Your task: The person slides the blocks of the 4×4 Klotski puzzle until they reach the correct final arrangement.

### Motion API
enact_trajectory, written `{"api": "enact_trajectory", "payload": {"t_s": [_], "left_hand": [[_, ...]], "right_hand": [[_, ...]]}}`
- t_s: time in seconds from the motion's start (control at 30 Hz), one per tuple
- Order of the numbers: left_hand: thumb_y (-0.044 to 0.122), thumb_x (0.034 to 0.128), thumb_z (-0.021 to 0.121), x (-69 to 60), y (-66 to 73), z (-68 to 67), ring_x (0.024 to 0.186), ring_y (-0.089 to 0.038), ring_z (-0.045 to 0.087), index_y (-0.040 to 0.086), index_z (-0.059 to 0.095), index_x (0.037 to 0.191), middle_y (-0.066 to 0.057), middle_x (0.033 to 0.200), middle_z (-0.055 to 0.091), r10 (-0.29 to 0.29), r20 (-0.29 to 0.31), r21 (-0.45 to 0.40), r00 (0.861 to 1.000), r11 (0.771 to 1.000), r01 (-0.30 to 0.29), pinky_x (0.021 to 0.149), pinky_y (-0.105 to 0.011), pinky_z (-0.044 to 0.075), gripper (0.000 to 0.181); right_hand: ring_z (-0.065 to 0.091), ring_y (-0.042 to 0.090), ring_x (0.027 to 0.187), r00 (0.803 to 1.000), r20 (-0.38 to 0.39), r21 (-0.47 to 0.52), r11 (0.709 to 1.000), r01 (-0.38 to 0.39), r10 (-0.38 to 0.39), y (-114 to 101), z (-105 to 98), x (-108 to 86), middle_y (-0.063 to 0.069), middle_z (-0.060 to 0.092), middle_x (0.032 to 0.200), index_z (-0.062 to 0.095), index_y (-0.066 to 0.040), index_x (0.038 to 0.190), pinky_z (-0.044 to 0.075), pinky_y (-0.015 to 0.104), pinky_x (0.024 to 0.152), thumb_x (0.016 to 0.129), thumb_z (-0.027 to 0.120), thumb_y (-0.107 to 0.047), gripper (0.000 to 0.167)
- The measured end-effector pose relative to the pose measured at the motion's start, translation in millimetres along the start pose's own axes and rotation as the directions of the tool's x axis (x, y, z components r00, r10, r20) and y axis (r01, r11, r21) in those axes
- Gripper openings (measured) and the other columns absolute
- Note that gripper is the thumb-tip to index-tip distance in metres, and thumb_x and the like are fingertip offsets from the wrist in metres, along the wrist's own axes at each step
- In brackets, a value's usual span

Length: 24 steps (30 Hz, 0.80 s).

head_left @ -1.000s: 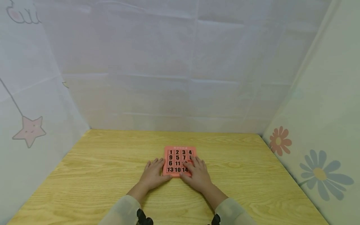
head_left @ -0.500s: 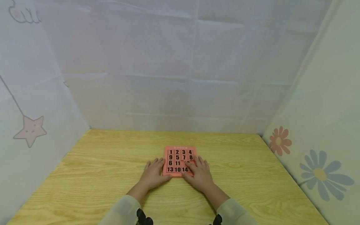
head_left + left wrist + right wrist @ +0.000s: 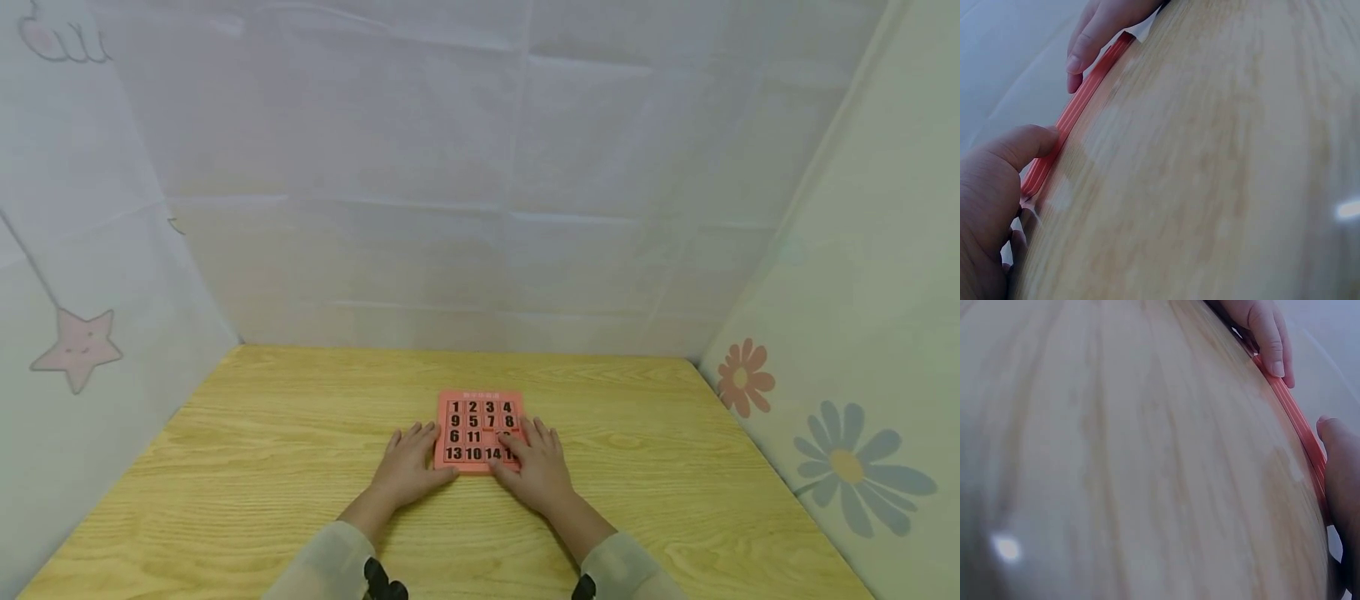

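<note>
Head view: A pink number board (image 3: pixel 480 396) lies flat on the yellow table (image 3: pixel 225 500), midway between the table's left and right edges and near its far edge. The left hand (image 3: pixel 407 469) is holding the board's near left corner, with its thumb on the near side and its fingers along the left side. The right hand (image 3: pixel 538 473) is at the near right corner. Its fingers are loose, not clenched, and 1 reaches over the tiles (image 3: pixel 473 422) in row 3. I can read 1, 2, 3, 4, then 9, 5, 7, 8, then 6, 11, then 13, 10, 14. After 11 comes a gap and a partly hidden tile.

Left wrist view: The board looks like a thin red strip. The left thumb touches its side. I cannot tell if the right hand touches its far end.

Right wrist view: The right thumb sticks up beside the board. The left thumb rests at the board's far end.
</note>
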<state>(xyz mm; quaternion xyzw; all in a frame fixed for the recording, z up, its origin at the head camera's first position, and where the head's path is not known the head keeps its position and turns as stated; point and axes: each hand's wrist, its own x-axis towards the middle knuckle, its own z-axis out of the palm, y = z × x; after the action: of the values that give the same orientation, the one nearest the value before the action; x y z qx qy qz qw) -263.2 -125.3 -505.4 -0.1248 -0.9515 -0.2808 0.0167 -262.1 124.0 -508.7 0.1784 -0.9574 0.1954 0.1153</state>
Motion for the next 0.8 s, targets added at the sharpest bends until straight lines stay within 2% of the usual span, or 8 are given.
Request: {"api": "enact_trajectory", "payload": {"t_s": [0.23,0.8], "left_hand": [[0.055,0.0833,0.069,-0.8,1.2,-1.2,0.147,-0.038,0.029,0.003,0.043,0.148,-0.015,0.154,0.041,0.019,-0.016,0.001,1.0,1.0,-0.019,0.122,-0.06,0.012,0.087],[0.054,0.0843,0.068,-2.2,-0.5,-2.9,0.147,-0.037,0.03,0.003,0.042,0.148,-0.015,0.153,0.042,0.021,-0.024,0.01,0.999,1.0,-0.021,0.121,-0.06,0.013,0.085]], "right_hand": [[0.027,0.042,0.146,1.0,-0.005,-0.008,1.0,-0.013,0.013,2.2,-3.4,-1.2,0.018,0.038,0.155,0.061,-0.021,0.135,0.019,0.064,0.118,0.091,0.055,-0.059,0.058],[0.029,0.041,0.146,0.996,-0.048,0.005,0.997,-0.074,0.074,-0.1,-3.3,0.2,0.017,0.042,0.153,0.066,-0.022,0.129,0.019,0.062,0.119,0.093,0.052,-0.058,0.054]]}}
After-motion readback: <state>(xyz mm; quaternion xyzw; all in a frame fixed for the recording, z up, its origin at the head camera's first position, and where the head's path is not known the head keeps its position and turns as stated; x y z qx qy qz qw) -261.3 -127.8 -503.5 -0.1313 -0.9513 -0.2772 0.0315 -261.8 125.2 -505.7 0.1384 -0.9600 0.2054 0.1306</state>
